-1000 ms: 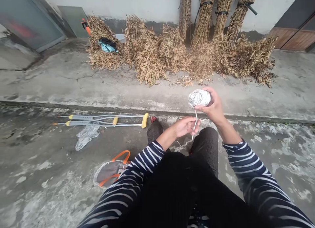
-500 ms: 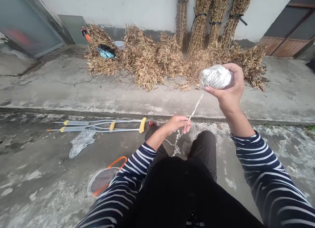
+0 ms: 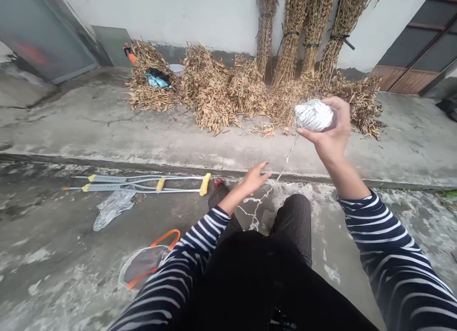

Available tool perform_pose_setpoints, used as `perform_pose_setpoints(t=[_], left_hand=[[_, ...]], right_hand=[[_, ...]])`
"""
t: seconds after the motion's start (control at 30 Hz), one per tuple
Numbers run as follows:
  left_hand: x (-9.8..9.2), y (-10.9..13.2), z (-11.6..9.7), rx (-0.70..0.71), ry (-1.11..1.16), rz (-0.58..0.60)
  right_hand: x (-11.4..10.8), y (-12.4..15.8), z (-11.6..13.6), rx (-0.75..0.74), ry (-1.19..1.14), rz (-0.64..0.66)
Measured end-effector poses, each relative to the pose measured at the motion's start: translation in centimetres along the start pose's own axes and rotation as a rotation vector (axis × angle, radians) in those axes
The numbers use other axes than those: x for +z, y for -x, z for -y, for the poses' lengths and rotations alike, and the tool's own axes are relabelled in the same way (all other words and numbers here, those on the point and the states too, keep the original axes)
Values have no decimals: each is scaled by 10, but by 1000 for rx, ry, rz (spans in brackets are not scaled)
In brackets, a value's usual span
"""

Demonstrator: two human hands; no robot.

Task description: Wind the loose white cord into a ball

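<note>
My right hand is wrapped round a ball of white twine, held up at the right of the view. From the underside of the ball a strand of twine hangs down towards the ground between my knees, where loose white loops lie. My left hand is just left of that strand, its thumb and fingers apart and nothing in them. A small gap shows between the left fingertips and the strand.
A pair of crutches lies on the ground at left, beside a clear plastic bag. Nearer me is a mesh bag with orange handles. Dried plant heaps and tied stalk bundles line the wall beyond a raised concrete ledge.
My left hand has let go of the twine strand and its fingers have opened. The strand now hangs looser from the ball. My right hand still holds the ball.
</note>
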State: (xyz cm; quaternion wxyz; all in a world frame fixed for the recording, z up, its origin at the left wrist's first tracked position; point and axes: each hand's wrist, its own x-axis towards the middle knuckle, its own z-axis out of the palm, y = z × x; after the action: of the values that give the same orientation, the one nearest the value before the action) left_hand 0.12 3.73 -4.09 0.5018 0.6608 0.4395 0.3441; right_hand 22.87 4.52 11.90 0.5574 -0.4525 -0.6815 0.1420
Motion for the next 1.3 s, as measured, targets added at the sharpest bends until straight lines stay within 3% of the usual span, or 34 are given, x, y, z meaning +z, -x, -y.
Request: perform_pose_setpoints(t=[0.13,0.27,0.47,0.57,0.73,0.93,1.3], left_hand=[[24,-34,-67,196,452,-12],[29,-44,-89,162,523,-103],[12,-35,-89,80,553,-54],[7,-31,-88,28,606,-66],[7,-30,-84,-6,630,-48],[0,-37,-78,-49,592,5],[8,-42,-41,-66,661,34]], right_hand=[[29,7,1,-62,-4,-72],[40,10,0,36,-68,-127],[38,11,-10,455,-427,-83],[37,11,-15,539,-513,-122],[38,12,-15,391,-425,-95],[35,18,3,253,-380,-57],[34,16,19,38,-200,-35]])
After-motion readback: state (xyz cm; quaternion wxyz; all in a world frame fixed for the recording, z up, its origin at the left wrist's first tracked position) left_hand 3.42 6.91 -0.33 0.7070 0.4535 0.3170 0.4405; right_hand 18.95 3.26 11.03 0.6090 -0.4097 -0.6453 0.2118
